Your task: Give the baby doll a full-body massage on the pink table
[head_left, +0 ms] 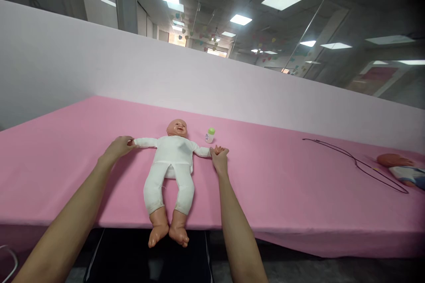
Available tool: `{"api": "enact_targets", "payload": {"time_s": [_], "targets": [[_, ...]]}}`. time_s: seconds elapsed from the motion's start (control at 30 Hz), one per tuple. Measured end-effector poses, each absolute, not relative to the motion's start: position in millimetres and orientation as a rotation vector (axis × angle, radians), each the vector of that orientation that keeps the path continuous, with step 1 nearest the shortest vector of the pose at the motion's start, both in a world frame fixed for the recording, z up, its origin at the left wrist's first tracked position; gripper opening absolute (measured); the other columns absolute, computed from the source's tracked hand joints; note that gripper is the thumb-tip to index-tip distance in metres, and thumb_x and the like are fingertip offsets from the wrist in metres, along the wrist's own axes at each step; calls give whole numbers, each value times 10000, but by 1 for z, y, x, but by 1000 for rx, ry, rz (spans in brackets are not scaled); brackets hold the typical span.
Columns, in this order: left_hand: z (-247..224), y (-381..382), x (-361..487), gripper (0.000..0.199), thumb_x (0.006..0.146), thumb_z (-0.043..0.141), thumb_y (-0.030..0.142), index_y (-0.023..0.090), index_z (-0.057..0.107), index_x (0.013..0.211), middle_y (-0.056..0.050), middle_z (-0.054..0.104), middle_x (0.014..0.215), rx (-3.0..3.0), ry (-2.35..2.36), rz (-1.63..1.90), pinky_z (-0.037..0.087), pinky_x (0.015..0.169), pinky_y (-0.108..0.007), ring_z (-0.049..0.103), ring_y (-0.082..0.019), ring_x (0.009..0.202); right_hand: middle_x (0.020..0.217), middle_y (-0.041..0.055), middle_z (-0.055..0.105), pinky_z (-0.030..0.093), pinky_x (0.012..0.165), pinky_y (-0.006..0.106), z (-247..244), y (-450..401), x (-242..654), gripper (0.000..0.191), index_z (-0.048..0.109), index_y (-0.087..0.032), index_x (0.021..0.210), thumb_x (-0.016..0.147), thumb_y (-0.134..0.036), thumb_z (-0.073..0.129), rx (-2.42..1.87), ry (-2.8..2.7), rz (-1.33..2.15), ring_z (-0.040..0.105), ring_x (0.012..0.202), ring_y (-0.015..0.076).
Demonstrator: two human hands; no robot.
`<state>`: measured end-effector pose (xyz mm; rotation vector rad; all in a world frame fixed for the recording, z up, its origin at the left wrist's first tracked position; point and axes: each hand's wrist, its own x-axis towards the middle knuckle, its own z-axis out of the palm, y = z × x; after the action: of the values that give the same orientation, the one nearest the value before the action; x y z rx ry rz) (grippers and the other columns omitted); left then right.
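A baby doll (174, 152) with a white cloth body lies on its back on a pink-covered table (265, 185). Its head is toward the wall, and its bare feet hang over the front edge. Both doll arms are stretched out sideways. My left hand (120, 147) is closed around the doll's hand at the left. On the other side my right hand (219, 159) grips the doll's other hand, whose small fingers show above mine. A small bottle (210, 135) with a green cap stands beside the doll's head, close to my right hand.
A thin dark cord (355, 159) lies looped on the right of the table. Past it, at the far right edge, lies another doll (407, 172) in white and blue clothing. A low white wall (199, 79) with glass above it runs behind the table.
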<state>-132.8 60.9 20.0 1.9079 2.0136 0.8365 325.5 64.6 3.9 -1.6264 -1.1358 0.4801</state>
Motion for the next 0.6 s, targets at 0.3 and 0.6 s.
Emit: {"api": "enact_targets", "payload": {"time_s": [0.3,0.6], "targets": [[18,67,-89,586,796,785,420,191,621,1310,-134,712,1220,1258,1703,1798,571,936,-408,703,-266,1046,1400,230,635,607,922,418,-2,71,289,807,415,-181,1396,772,-546,773,-1257,-1082,674,698,1183,315],[0,82,-40,342,802,717,497,194,624,931,-106,721,992,1204,1296,1846,545,848,-370,680,-255,943,1193,129,707,550,917,381,4,66,259,522,544,-198,1212,789,-455,709,-1121,-1171,575,672,1018,248]]}}
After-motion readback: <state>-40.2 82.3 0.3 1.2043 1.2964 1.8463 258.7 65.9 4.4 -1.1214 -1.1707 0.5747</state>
